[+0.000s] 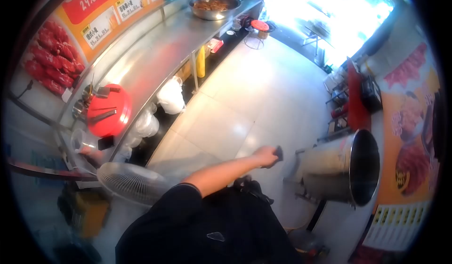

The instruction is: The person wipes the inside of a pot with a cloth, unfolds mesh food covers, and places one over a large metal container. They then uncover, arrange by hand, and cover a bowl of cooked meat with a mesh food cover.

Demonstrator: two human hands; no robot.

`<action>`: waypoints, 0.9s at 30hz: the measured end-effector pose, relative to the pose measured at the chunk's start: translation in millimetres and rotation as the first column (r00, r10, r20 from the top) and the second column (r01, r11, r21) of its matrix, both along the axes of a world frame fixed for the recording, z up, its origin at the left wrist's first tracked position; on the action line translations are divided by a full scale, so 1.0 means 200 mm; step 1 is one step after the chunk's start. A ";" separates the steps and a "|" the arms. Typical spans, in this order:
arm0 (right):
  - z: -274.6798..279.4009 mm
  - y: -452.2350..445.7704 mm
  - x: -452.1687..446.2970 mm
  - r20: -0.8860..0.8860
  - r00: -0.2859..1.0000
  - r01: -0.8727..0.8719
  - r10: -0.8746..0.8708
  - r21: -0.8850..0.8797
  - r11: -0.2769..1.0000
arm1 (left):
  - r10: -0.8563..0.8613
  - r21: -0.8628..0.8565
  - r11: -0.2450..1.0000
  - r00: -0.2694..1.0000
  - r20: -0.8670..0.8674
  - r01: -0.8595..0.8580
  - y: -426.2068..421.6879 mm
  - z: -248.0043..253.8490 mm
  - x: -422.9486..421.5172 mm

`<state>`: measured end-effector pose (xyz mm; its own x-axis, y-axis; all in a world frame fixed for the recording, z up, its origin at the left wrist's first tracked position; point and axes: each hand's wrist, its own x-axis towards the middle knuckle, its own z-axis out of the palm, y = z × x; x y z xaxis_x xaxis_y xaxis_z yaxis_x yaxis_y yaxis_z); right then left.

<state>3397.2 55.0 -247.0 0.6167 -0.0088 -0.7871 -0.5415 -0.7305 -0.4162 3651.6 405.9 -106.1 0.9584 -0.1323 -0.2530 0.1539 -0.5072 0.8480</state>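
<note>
My left hand reaches out over the tiled floor from a black sleeve, its fingers closed round a small dark object that I cannot make out. Just to the right of it is a tall metal barrel, tilted in the view, with a dark round opening. My right hand does not show. Below the forearm, some black straps or cloth lie against my dark clothing.
A steel counter runs along the left, bearing a red round board with knives and a metal bowl of food. A white fan stands lower left. A red stool is near the bright doorway.
</note>
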 end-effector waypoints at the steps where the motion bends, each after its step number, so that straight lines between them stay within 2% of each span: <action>1: -0.03 0.00 0.09 -0.054 0.999 0.004 -0.003 0.013 1.000 | 0.084 -0.048 0.995 0.995 -0.046 -0.087 0.13 -0.03 0.12; 3: -0.13 0.01 0.33 -0.134 0.991 0.021 -0.017 0.026 0.999 | 0.265 -0.161 0.942 0.948 -0.178 -0.294 0.40 -0.18 0.32; 5: -0.24 -0.01 0.62 -0.188 0.982 0.032 -0.024 0.038 0.999 | 0.495 -0.090 0.860 0.864 -0.091 -0.502 0.65 -0.53 0.49; 6: -0.29 -0.02 0.79 -0.203 0.979 0.043 -0.033 0.045 0.998 | 0.546 -0.240 0.782 0.818 -0.184 -0.576 0.79 -0.68 0.54; 7: -0.33 -0.05 0.96 -0.221 0.974 0.059 -0.047 0.049 0.997 | 0.630 -0.350 0.661 0.744 -0.222 -0.664 0.90 -0.67 0.56; 8: -0.37 -0.07 1.17 -0.234 0.969 0.101 -0.085 0.060 0.993 | 0.726 -0.213 0.595 0.631 -0.273 -0.775 1.02 -0.65 0.55; 9: -0.40 -0.07 1.37 -0.252 0.959 0.155 -0.133 0.070 0.985 | 0.815 -0.176 0.491 0.521 -0.254 -0.854 1.12 -0.64 0.53; 10: -0.44 -0.07 1.59 -0.262 0.947 0.215 -0.184 0.093 0.972 | 0.888 -0.163 0.377 0.406 -0.216 -0.912 1.23 -0.66 0.54; 12: -0.59 -0.10 2.11 -0.282 0.897 0.396 -0.340 0.170 0.902 | 0.940 0.124 0.342 0.336 -0.062 -0.932 1.48 -0.72 0.61; 14: -0.71 -0.09 2.69 -0.240 0.867 0.493 -0.437 0.278 0.824 | 0.986 0.124 0.151 0.141 -0.089 -0.981 1.75 -1.01 0.59; 15: -0.74 -0.04 3.00 -0.198 0.874 0.486 -0.444 0.322 0.813 | 0.974 -0.066 -0.051 -0.035 -0.225 -0.997 1.68 -0.72 0.68; 16: -0.52 0.12 3.32 -0.080 0.908 0.416 -0.411 0.282 0.864 | 0.964 -0.101 -0.100 -0.071 -0.254 -0.990 1.76 -0.75 0.75; 17: -0.53 0.17 3.62 -0.116 0.915 0.403 -0.387 0.335 0.852 | 0.954 -0.137 -0.147 -0.104 -0.281 -0.980 1.86 -0.79 0.80; 18: -0.36 0.32 3.81 0.003 0.933 0.336 -0.360 0.353 0.873 | 0.953 -0.139 -0.158 -0.114 -0.282 -0.978 1.89 -0.72 0.90; 19: -0.14 0.49 3.98 0.120 0.936 0.269 -0.331 0.363 0.892 | 0.927 -0.255 -0.227 -0.128 -0.352 -0.940 1.92 -0.60 1.03; 20: -0.09 0.60 4.15 0.120 0.938 0.262 -0.324 0.364 0.894 | 0.898 -0.362 -0.297 -0.130 -0.420 -0.883 1.98 -0.49 1.18; 22: -0.04 0.80 4.39 0.197 0.928 0.227 -0.315 0.372 0.900 | 0.894 -0.390 -0.279 -0.090 -0.438 -0.877 2.18 -0.43 1.48; 23: -0.03 0.88 4.43 0.193 0.930 0.230 -0.314 0.361 0.904 | 0.887 -0.415 -0.256 -0.042 -0.459 -0.873 2.28 -0.40 1.62; 25: -0.09 1.05 4.50 0.158 0.933 0.261 -0.325 0.325 0.909 | 0.900 -0.406 -0.235 -0.039 -0.435 -0.883 2.49 -0.33 1.99; 26: -0.13 1.11 4.49 0.073 0.935 0.309 -0.347 0.313 0.898 | 0.891 -0.531 -0.220 0.053 -0.450 -0.818 2.66 -0.39 2.14; 27: -0.17 1.16 4.44 0.005 0.955 0.284 -0.296 0.270 0.920 | 0.883 -0.649 -0.211 0.143 -0.448 -0.731 2.83 -0.46 2.28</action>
